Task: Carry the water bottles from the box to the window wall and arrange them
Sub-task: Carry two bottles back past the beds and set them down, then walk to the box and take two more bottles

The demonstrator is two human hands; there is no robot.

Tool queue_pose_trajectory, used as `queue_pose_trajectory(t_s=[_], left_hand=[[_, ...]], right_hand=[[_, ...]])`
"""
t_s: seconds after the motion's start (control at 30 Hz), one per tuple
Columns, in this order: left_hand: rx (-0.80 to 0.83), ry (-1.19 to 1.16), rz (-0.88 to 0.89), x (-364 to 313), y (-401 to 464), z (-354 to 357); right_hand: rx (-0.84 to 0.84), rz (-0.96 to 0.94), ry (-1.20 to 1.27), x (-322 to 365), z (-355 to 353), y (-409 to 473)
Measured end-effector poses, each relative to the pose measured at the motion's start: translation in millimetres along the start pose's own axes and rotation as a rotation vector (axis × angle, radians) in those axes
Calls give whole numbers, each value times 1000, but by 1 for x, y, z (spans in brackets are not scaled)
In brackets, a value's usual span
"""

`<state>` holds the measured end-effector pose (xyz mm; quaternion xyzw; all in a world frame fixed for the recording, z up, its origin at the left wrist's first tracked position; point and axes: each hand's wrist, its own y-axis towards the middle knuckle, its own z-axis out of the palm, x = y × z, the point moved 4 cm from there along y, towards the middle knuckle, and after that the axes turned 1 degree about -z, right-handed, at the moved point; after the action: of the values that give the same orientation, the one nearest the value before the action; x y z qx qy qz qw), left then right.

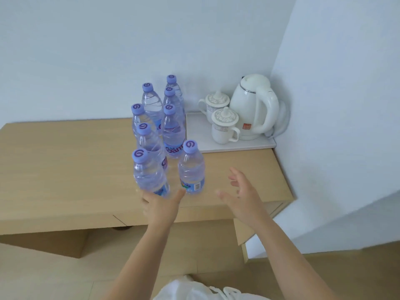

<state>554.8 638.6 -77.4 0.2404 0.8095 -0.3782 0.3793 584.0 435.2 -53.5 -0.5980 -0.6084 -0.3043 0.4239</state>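
- Right now the left hand [159, 204] grips the base of the nearest left water bottle [149, 176], fingers curled round its lower end, thumb stretched out to the right towards the neighbouring bottle; the gripped bottle leans a little to the left.
- Just right of it, the near right bottle [192, 169] stands upright on the wooden desk [65, 165], its label turned towards the camera, and the thumb tip is at its base, touching or almost so.
- The right hand [242, 193] hangs open above the desk's near right part, fingers spread and relaxed, holding nothing, close to that bottle but apart from it.
- Six more bottles [174, 131] stand behind these two in a pair of rough rows running away to the far wall [86, 50], all capped in purple.
- Right of the rows, in the far right corner of the desk, a white tray [216, 146] carries a white electric kettle [253, 107] and two lidded cups [224, 126], one nearer, one farther.
- The tray's left edge lies just beside the right row of bottles.
- At the bottom of the view a bit of white clothing [194, 291] shows, above a pale wooden floor [54, 278].
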Motion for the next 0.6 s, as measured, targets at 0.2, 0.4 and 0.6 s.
queue_pose_trajectory(t_s=[0.2, 0.4, 0.6], left_hand=[[447, 493, 208, 16, -101, 98], [706, 812, 600, 1, -200, 189], [967, 898, 794, -2, -299, 283]], right_hand=[[-66, 92, -49, -49, -72, -72], [-250, 225, -172, -114, -170, -152], [-418, 435, -233, -173, -271, -240]])
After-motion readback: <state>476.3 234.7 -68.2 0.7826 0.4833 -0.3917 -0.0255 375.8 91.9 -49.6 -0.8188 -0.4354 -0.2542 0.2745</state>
